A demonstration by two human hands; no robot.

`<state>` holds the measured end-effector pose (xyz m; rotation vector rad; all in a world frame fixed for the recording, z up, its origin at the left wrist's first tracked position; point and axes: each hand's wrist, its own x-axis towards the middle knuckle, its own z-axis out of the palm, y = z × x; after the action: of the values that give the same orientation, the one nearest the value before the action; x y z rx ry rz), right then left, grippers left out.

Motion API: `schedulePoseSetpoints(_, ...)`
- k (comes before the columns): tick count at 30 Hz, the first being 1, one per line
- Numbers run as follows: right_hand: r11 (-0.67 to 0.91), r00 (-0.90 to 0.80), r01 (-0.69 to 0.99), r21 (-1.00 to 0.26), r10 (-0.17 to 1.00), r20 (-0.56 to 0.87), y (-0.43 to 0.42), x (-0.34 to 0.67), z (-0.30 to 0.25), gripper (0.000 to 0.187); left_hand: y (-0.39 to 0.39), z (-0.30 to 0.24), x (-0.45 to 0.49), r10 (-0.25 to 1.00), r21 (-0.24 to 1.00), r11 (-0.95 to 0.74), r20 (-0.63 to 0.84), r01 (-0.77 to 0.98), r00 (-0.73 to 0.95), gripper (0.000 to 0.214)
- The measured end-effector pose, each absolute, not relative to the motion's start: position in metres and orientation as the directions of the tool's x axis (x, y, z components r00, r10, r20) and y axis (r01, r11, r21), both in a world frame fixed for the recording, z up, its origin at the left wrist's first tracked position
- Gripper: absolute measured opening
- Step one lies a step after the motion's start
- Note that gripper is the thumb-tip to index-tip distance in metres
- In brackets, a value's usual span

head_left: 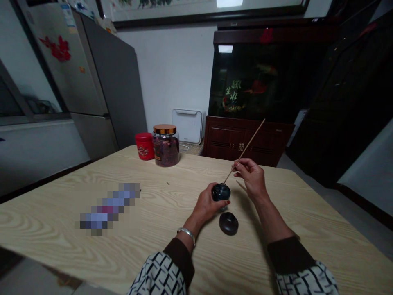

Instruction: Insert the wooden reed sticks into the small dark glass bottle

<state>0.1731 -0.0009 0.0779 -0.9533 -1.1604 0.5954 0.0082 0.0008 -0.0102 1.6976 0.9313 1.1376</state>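
On the wooden table (pixel 55 229), a blurry patch (pixel 107 209) covers something, so I can't tell what it is. Near it, a dark speck (pixel 168 183) on the table is too small to tell. The left hand (pixel 205 205) hides part of a dark round pot (pixel 221 191). The right hand (pixel 250 180) hides part of a thin stick (pixel 248 141), and I can't see where its low tip ends by the pot. Below the table's middle, the bottom edge cuts off both sleeves (pixel 158 274). Far past the table, the top edge cuts off a picture frame (pixel 208 12).
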Motion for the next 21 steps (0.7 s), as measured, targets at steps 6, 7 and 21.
schedulePoseSetpoints(6, 0.422, 0.207, 0.118, -0.899, 0.875, 0.438, -0.001, 0.167, 0.071, 0.028, -0.002, -0.006, 0.007, 0.9, 0.923, -0.36, 0.307, 0.133, 0.311, 0.065)
schedulePoseSetpoints(7, 0.404, 0.184, 0.13, -0.906, 0.888, 0.422, -0.002, 0.167, 0.07, 0.028, -0.002, -0.007, 0.007, 0.897, 0.922, -0.364, 0.311, 0.129, 0.314, 0.065)
schedulePoseSetpoints(21, -0.081, 0.272, 0.836, -0.543, 0.92, 0.281, -0.013, 0.263, 0.05, 0.02, -0.002, -0.006, 0.007, 0.896, 0.933, -0.345, 0.296, 0.1, 0.331, 0.064)
